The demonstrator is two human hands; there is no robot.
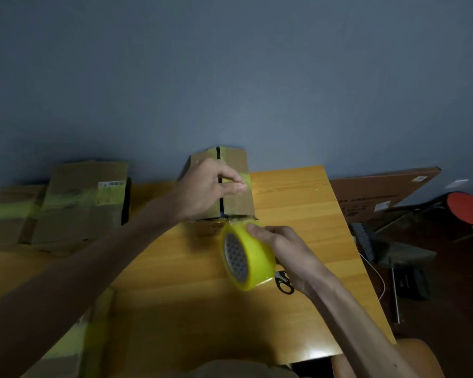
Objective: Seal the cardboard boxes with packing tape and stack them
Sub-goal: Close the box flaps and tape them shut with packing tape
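A small cardboard box (236, 203) stands at the far middle of the wooden table (298, 214), its top flaps meeting along a dark seam. My left hand (205, 186) lies on the box top, thumb and fingers pinching a yellowish strip of tape against it. Just in front of the box, my right hand (281, 249) grips a roll of yellow packing tape (247, 259), whose tape runs up to the box's near edge. Two taped boxes (74, 203) sit at the far left. Another taped box (74, 339) is blurred at the near left.
Black-handled scissors (284, 285) lie on the table under my right wrist. Right of the table, a flat brown carton (374, 192) leans on the wall, with a red-seated stool (466, 208), a brush and cables on the floor. A chair edge (415, 356) shows at bottom right.
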